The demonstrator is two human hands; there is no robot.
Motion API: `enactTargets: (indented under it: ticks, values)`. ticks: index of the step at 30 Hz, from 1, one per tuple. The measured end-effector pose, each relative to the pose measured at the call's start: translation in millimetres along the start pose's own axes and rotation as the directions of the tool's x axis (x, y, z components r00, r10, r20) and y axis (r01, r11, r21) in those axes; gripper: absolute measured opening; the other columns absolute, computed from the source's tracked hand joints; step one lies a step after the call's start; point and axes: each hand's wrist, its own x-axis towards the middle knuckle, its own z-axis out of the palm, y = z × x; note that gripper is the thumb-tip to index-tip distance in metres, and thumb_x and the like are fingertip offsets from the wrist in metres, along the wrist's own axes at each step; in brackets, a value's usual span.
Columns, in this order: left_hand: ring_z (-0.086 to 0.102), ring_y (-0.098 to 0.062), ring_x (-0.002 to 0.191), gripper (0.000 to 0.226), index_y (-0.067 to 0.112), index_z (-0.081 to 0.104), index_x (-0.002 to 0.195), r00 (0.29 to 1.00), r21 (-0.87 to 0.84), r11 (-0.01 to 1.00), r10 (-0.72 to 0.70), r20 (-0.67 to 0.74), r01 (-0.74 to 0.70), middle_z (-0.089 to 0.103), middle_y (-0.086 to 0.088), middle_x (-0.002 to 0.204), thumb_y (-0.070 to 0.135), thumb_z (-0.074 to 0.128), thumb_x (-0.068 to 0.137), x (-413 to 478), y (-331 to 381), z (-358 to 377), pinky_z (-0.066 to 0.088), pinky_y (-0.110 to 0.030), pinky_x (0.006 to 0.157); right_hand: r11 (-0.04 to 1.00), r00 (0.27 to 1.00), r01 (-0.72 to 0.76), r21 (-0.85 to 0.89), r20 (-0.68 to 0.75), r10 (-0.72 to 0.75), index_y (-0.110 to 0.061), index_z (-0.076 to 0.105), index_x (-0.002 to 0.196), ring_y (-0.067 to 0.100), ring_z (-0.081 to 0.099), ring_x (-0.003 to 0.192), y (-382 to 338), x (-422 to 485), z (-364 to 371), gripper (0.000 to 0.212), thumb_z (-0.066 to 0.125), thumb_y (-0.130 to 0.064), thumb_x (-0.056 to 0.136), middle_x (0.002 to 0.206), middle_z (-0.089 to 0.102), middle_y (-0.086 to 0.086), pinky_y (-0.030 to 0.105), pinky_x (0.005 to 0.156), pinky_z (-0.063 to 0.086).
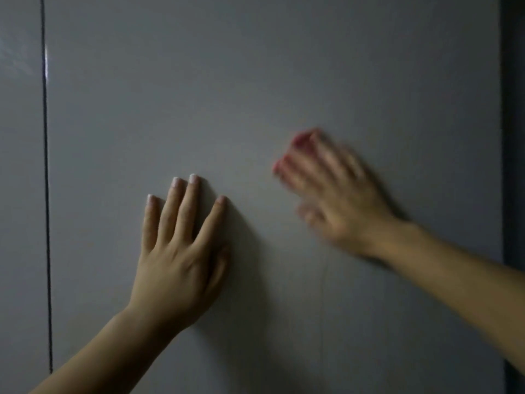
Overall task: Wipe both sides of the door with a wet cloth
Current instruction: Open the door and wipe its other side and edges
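Your right hand, at about 3 o'clock from the frame's centre, is smeared by blur, so its outline and fingers are hard to read. A reddish patch shows at its fingertips, toward 11 o'clock of the hand. Whether this is the cloth, and whether the fingers pinch it or only lie over it, you cannot tell from this view. Both of your forearms are cut off by the frame, the left at the bottom edge near 7 o'clock and the right at the right edge near 4 o'clock. Your left hand is sharp. It lies flat on the door at about 7 o'clock from centre, with its fingers straight and slightly spread, pointing toward 12 o'clock, and the thumb tucked along the right side; it holds nothing. The door is a smooth, plain grey surface that fills nearly the whole view (the light is dim, and both hands cast soft shadows on it). A faint hairline mark runs vertically at about 5 o'clock. At 9 o'clock a thin dark seam separates the door from a glossier grey panel. A dark strip borders the door at 3 o'clock.
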Motion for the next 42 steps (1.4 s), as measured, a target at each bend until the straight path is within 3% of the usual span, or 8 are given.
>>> enactTargets:
  ticks: [4,11,14,17,24,30,37,42]
  values:
    - [0.006,-0.044,0.156,0.068,0.010,0.040,0.155,0.998,-0.042,0.997,-0.063,-0.023,0.062,0.018,-0.025,0.166,0.047,0.036,0.099,1.8,13.5,2.2,0.002,-0.065,0.123,0.954,0.955,-0.289,0.085,-0.039,0.293,-0.018,0.026,0.162,0.042,0.012,0.156,12.4,17.5,-0.3,0.075,0.036,-0.053,0.096,0.169,0.021,0.009,0.057,0.125,0.010]
    - [0.007,-0.040,0.157,0.067,0.014,0.036,0.158,0.997,-0.028,0.997,0.073,0.008,-0.072,0.015,-0.021,0.168,0.047,0.036,0.099,13.0,42.3,8.7,0.012,-0.066,0.122,0.971,0.968,0.238,0.037,0.072,-0.240,-0.025,0.022,0.162,0.037,0.011,0.157,-28.1,-74.1,3.1,0.071,0.039,-0.054,0.099,0.170,0.018,0.004,0.055,0.125,0.015]
    - [0.007,-0.041,0.157,0.067,0.015,0.034,0.159,0.998,-0.012,0.998,0.059,0.008,-0.059,0.015,-0.022,0.168,0.047,0.037,0.099,15.0,51.1,13.3,0.011,-0.067,0.122,0.996,0.997,-0.081,0.037,-0.010,0.082,-0.024,0.026,0.161,0.040,0.018,0.155,29.9,-39.2,3.4,0.068,0.036,-0.047,0.097,0.168,0.025,0.006,0.055,0.122,0.019]
    - [0.006,-0.041,0.157,0.067,0.016,0.033,0.159,0.999,-0.007,0.999,0.050,0.003,-0.050,0.015,-0.021,0.168,0.046,0.036,0.099,15.9,59.7,17.5,0.006,-0.068,0.122,0.933,0.936,-0.348,0.091,-0.031,0.352,-0.018,0.027,0.161,0.041,0.013,0.156,50.5,-26.1,2.2,0.072,0.035,-0.051,0.097,0.170,0.020,0.007,0.057,0.124,0.013]
    - [0.006,-0.041,0.157,0.066,0.019,0.033,0.159,0.995,-0.030,0.995,0.097,0.002,-0.096,0.015,-0.020,0.168,0.047,0.035,0.100,26.4,89.9,26.8,0.006,-0.070,0.121,0.981,0.976,0.194,0.006,0.097,-0.194,-0.025,0.018,0.163,0.039,0.008,0.157,23.0,-104.9,6.3,0.074,0.040,-0.055,0.098,0.171,0.015,0.005,0.056,0.125,0.015]
    - [0.003,-0.039,0.157,0.067,0.022,0.030,0.160,0.996,-0.035,0.995,0.089,0.005,-0.088,0.012,-0.017,0.169,0.047,0.037,0.098,42.4,123.6,34.1,0.004,-0.070,0.121,0.931,0.931,-0.365,0.021,-0.003,0.365,-0.018,0.022,0.162,0.044,0.011,0.155,114.9,-59.0,0.9,0.074,0.033,-0.052,0.097,0.170,0.018,0.010,0.059,0.124,0.015]
    - [0.009,-0.044,0.156,0.065,0.020,0.038,0.157,0.996,-0.037,0.996,0.082,-0.030,-0.083,0.018,-0.021,0.167,0.047,0.040,0.098,49.5,147.9,43.8,0.004,-0.074,0.118,0.996,0.991,0.087,-0.018,0.108,-0.084,-0.024,0.020,0.162,0.041,0.013,0.156,78.0,-144.5,4.5,0.072,0.038,-0.051,0.098,0.169,0.021,0.007,0.056,0.125,0.016]
    - [0.011,-0.046,0.155,0.064,0.018,0.041,0.155,0.997,-0.020,0.998,0.064,-0.049,-0.065,0.020,-0.023,0.166,0.046,0.040,0.098,50.2,152.7,43.9,0.005,-0.074,0.118,0.888,0.887,-0.460,0.025,-0.026,0.461,-0.018,0.023,0.162,0.042,0.011,0.156,167.8,-88.0,3.7,0.068,0.023,-0.053,0.103,0.170,0.019,0.008,0.058,0.124,0.016]
